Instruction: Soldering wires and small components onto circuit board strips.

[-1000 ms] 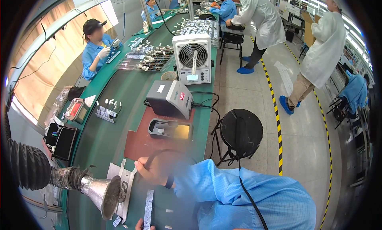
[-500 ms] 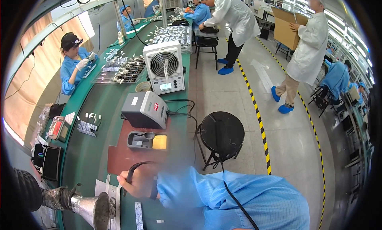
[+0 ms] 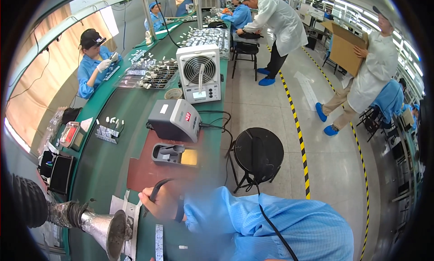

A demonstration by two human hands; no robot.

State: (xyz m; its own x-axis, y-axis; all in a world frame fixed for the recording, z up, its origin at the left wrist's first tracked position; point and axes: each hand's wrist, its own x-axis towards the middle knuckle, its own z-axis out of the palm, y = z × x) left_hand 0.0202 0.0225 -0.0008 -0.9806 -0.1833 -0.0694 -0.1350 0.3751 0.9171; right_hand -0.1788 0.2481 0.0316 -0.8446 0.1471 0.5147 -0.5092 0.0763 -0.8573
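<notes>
My right hand (image 3: 159,204), in a blue sleeve, is closed around the black handle of a soldering iron (image 3: 159,188). Its lower end points down at the green bench mat beside a pale sheet. Below the hand lies a narrow white circuit board strip (image 3: 159,243), with a small white connector (image 3: 183,247) to its right. A metal fume funnel (image 3: 106,234) opens to the left of the strip. My left hand cannot be made out. A blur covers part of the right wrist and sleeve.
Beyond the hand are an iron holder with a yellow sponge (image 3: 189,157), a soldering station (image 3: 174,121) and a white fan unit (image 3: 199,73). A black stool (image 3: 258,153) stands right of the bench. Co-workers sit along the line; a person carries a cardboard box (image 3: 346,48).
The whole view has shifted, moving the bench rightward in the picture. My right hand keeps its hold on the soldering iron. The person with the box has moved right.
</notes>
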